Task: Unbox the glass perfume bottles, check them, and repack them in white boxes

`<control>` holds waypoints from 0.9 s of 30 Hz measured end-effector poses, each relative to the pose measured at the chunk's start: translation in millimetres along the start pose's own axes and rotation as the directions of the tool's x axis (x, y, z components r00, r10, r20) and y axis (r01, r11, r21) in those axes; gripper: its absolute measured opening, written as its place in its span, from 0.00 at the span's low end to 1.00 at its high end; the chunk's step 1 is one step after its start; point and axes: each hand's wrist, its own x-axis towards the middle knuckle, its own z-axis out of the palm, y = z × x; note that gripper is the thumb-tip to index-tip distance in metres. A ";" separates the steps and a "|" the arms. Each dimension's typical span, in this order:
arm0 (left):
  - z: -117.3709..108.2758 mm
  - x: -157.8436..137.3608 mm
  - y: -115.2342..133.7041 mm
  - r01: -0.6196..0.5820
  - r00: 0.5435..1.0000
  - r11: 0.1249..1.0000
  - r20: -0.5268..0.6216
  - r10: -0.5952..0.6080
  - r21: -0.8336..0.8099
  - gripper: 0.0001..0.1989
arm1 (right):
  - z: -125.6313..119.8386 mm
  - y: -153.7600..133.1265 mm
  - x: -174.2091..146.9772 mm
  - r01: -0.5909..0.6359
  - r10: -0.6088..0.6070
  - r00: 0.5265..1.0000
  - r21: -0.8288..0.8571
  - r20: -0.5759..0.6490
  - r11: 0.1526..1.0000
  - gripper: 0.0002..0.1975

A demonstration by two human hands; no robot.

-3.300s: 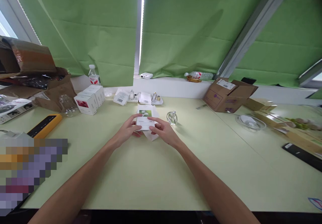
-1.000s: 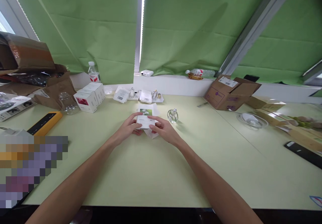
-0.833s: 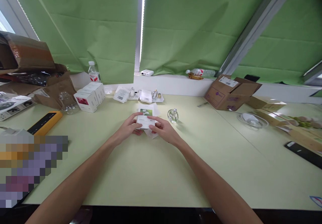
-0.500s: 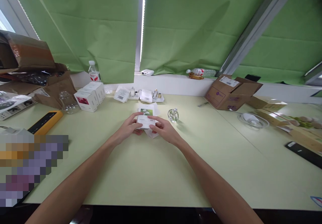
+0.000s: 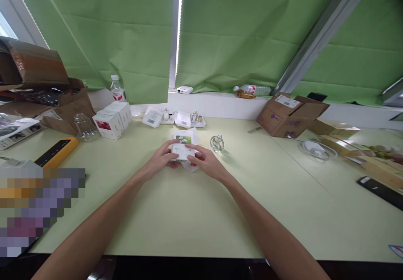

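Observation:
A small white box (image 5: pixel 183 150) with a green flower picture is held between my two hands above the middle of the table. My left hand (image 5: pixel 163 157) grips its left side, fingers along the top and the thumb on the near edge. On the opposite side my right hand (image 5: pixel 204 160) grips it too, thumb at the near right corner. Beneath the box lies a white paper-like sheet (image 5: pixel 192 134), mostly covered by it. A round clear glass bottle (image 5: pixel 217 144) stands on the table just right of my right hand.
White trays with small bottles (image 5: pixel 194 116) and white packets (image 5: pixel 153 116) line the back. White boxes (image 5: pixel 108 122), a clear plastic jar (image 5: pixel 85 129) and an orange power strip (image 5: pixel 59 152) are at left. A cardboard box (image 5: pixel 286 118) and coiled white cable (image 5: pixel 316 150) are at right.
The box is tilted very slightly differently in my hands; both hands keep their grip in nearly the same place. Nothing else has visibly moved.

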 end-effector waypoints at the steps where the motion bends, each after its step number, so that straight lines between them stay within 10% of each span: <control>1: 0.0 0.0 0.1 0.003 1.000 1.000 0.001 -0.003 -0.001 0.27 | 0.1 -0.1 0.0 0.000 0.000 1.000 0.003 0.001 1.000 0.25; 27: -0.7 0.4 -0.8 0.003 1.000 1.000 0.008 -0.003 0.009 0.27 | -0.5 1.3 0.8 0.001 -0.001 1.000 -0.025 0.007 1.000 0.25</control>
